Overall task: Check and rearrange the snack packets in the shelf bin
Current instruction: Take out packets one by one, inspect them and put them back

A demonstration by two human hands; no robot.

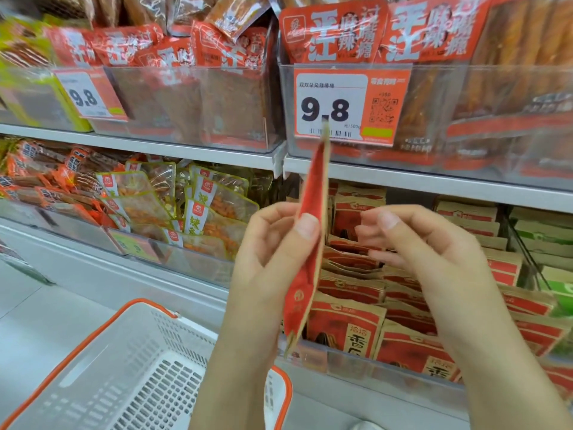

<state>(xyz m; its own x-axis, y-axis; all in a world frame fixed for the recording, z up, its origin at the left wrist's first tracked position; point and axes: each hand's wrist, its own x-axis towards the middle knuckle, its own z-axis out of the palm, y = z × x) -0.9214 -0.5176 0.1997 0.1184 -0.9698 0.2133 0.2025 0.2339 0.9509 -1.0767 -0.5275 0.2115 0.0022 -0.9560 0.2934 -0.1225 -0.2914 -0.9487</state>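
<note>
Your left hand [273,243] pinches the red snack packet [307,243] edge-on; your right hand [412,240] hangs loose at 3 o'clock. Turn the packet flat to read it.

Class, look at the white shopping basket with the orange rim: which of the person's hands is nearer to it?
Left. The left hand, holding a red packet, is just above and right of the basket; the right hand is farther right, over the bin of packets.
</note>
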